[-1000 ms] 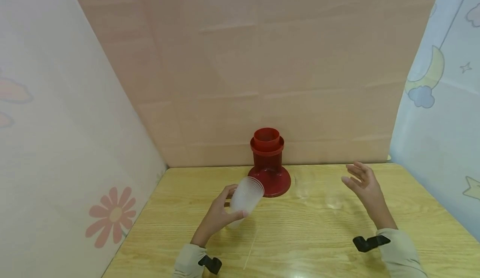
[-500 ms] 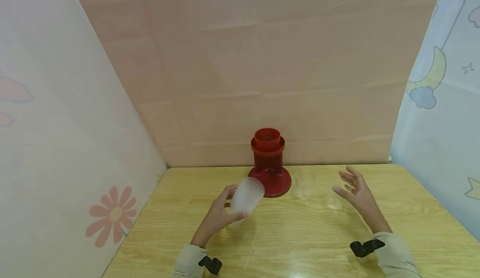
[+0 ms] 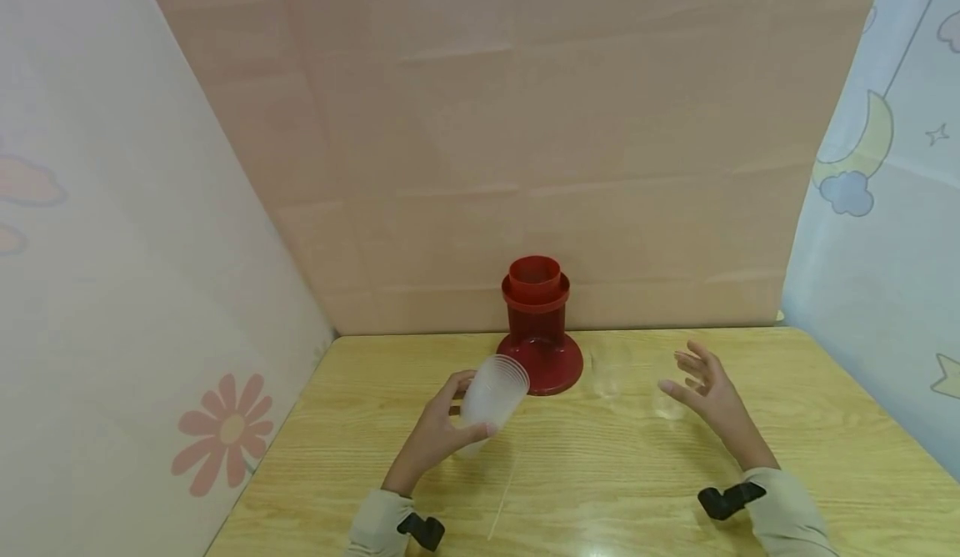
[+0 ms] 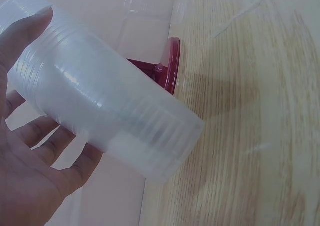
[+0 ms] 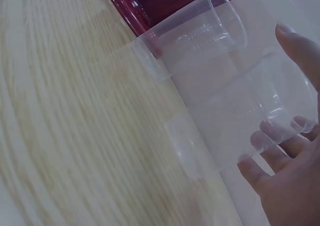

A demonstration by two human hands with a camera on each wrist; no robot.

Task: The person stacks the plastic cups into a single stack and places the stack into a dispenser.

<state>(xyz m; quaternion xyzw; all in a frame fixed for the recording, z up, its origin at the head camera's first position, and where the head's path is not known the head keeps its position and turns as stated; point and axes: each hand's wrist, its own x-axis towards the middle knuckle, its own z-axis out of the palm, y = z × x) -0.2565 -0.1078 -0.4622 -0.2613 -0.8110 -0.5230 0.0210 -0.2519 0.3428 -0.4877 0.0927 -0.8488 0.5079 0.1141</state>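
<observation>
While the left hand grips the stack, tilted and just where it was a second ago, it's the right hand on the move! It has swung leftward and a little back toward the person, right in beside the right cup, thumb and fingers wide apart. Fingers show through that clear wall; whether they touch it, I can't tell.

Counting up: two single cups, both upright on the table, the right cup and the left cup, the latter just beside the red stand. One red stand, at the back, hasn't budged. One stack, in front of it to the left, its rims crowded too tightly to number the cups. Two hands, one table.
</observation>
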